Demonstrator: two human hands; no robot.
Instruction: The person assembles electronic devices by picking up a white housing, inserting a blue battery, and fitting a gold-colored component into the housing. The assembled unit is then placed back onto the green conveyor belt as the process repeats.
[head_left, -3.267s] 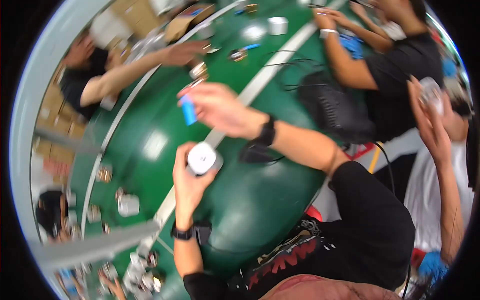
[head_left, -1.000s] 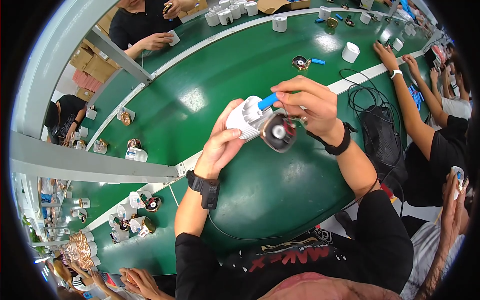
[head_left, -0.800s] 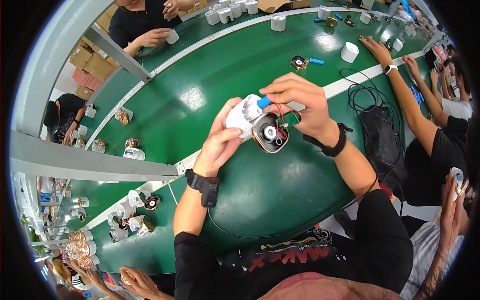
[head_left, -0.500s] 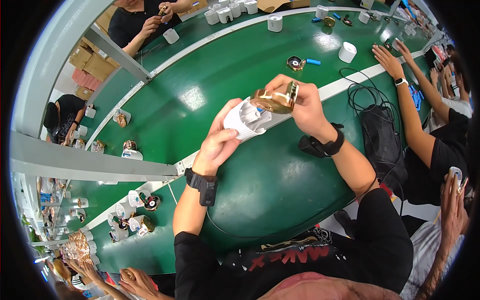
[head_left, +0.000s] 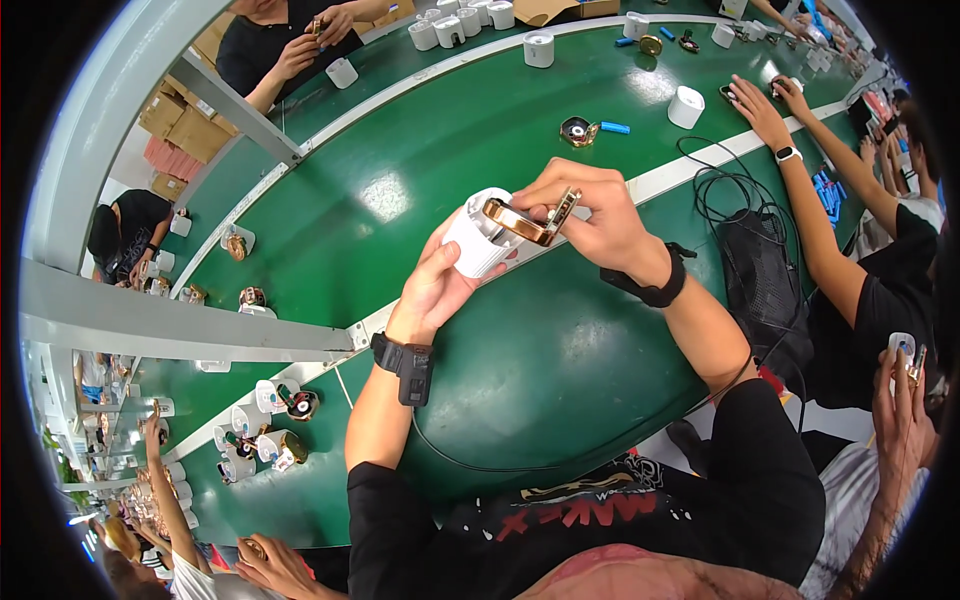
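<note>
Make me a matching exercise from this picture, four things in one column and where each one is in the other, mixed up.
Things:
1. white housing
2. brass-coloured part
3. blue piece
4. black mesh bag

Places:
A. on the green table beside a round black and brass part
B. held in the left hand
C. on the table to the person's right, with black cables
D. pinched in the right hand at the housing's open end

Pairs: 1-B, 2-D, 3-A, 4-C
</note>
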